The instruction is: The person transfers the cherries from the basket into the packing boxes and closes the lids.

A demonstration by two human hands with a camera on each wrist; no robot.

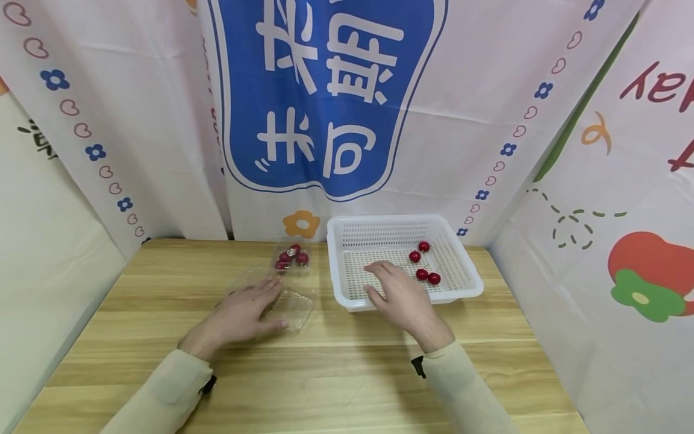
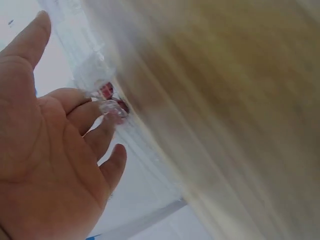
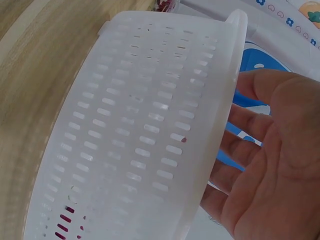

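**Cherries point(image 1: 414, 257) in both basket and box, two hands loose**

We see four cherries in the white basket point(image 1: 379, 234), right of centre in the frame, lying toward its right side. More sit in a clear box point(image 1: 279, 246) just left of the basket, near the middle of the frame. Our left hand point(image 1: 246, 310), lower left of centre, lies over a clear plastic piece point(image 1: 298, 307) below that box, fingers extended and grasping nothing we can make out; whether it touches the plastic, we cannot tell. Our right hand point(image 1: 400, 298) hangs over the near left part of the white basket, fingers loosely bent, thumb apart, gripping nothing; contact with the rim is unclear to us.

To handle this well, we judge, we should steady the clear plastic with light, flat fingers, since it probably flexes and slides. Cherries are likely smooth and apt to roll, so we would pinch each gently around its sides and let go only close to a surface. The right forearm should clear the rim, lest it nudge the white basket across the wooden table point(image 1: 347, 374).
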